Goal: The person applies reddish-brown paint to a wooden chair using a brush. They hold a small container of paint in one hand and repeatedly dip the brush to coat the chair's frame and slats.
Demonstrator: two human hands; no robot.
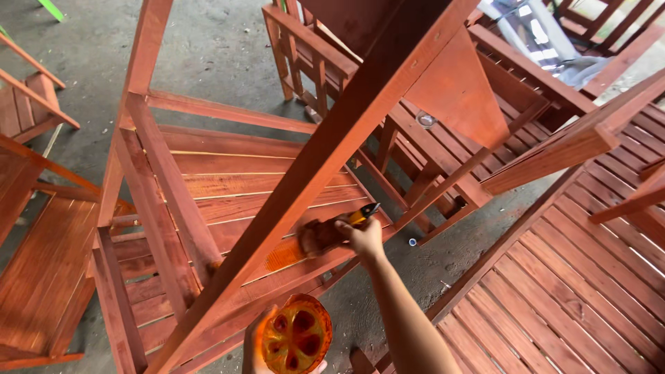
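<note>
My right hand (361,237) grips a paintbrush (332,232) with a yellow and black handle. Its stained bristles press against the slats of a red-brown wooden chair (208,187) that lies tilted on the floor. A long diagonal beam (325,145) of the same chair crosses in front of the brush. At the bottom edge, my left hand (258,350) holds an orange plastic container (296,338) with wet reddish stain in its hollows. Only the fingers of that hand show.
More stained wooden chairs and slatted frames (575,277) crowd the right and far side. Another slatted seat (41,277) lies at the left. Grey concrete floor (215,48) shows between them. A small blue cap (412,242) lies on the floor.
</note>
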